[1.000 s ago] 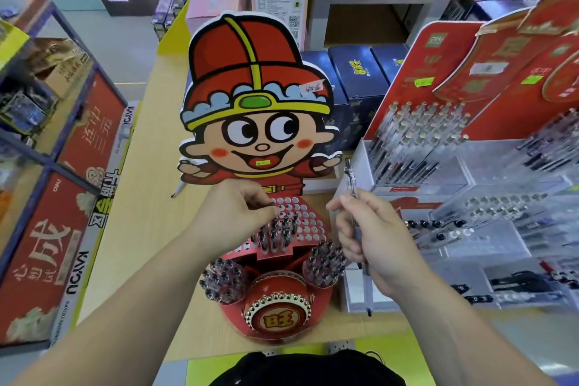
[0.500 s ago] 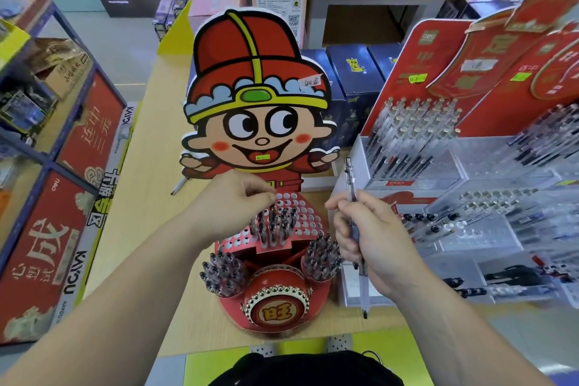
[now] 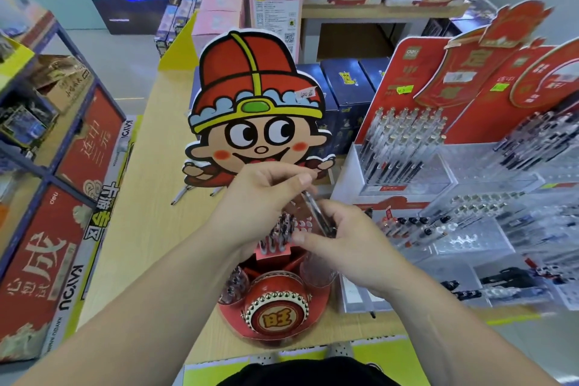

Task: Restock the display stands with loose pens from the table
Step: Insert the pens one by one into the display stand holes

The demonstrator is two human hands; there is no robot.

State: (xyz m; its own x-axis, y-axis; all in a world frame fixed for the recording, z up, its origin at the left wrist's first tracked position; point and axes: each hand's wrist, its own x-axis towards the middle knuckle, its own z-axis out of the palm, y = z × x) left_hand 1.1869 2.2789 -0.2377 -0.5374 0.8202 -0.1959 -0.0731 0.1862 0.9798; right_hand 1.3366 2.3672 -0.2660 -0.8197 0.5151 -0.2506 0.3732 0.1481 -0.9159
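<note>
A red cartoon display stand [image 3: 275,307] sits on the wooden table in front of me, with several pens in its perforated rack [image 3: 282,229] and in its clear cups [image 3: 232,287]. Just above the rack, a clear pen [image 3: 316,213] slants between my hands. My left hand [image 3: 260,197] pinches its upper end under the thumb. My right hand [image 3: 347,244] grips its lower end with curled fingers. Two loose pens [image 3: 180,196] lie on the table behind the cartoon figure's left side.
A white and clear tiered stand [image 3: 404,147] full of pens stands close on the right, with red header cards behind it. Dark blue boxes [image 3: 344,84] stand at the back. A blue shelf rack [image 3: 47,178] with red boxes runs along the left.
My right hand has carried the pen left and tilted it over the rack. My left hand has lifted off the rack's pens and taken the pen's upper end.
</note>
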